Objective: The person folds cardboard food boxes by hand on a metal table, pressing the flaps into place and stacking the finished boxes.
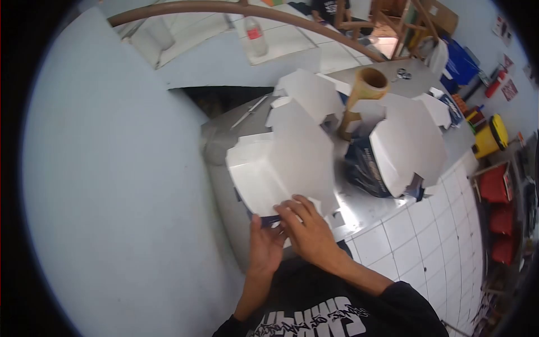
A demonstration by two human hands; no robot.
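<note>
A paper food box (297, 163), white inside with a dark blue outside, lies partly folded on the metal table in front of me. At its near edge, my left hand (265, 247) pinches a flap, with the thumb up against the dark strip. My right hand (309, 231) is beside it, fingers curled over the same edge and touching the white inside. The fingertips under the flap are hidden. To the right stands a stack of similar boxes (412, 146), dark blue with printing outside. Behind my box is another white box piece (307, 92).
A tan cardboard tube (369, 87) stands between the boxes on the metal table (351, 216). A pale wall (118, 185) closes off the left side. Further back are a plastic bottle (255, 37) and a curved wooden rail (213, 7). Red chairs (499, 216) line the right.
</note>
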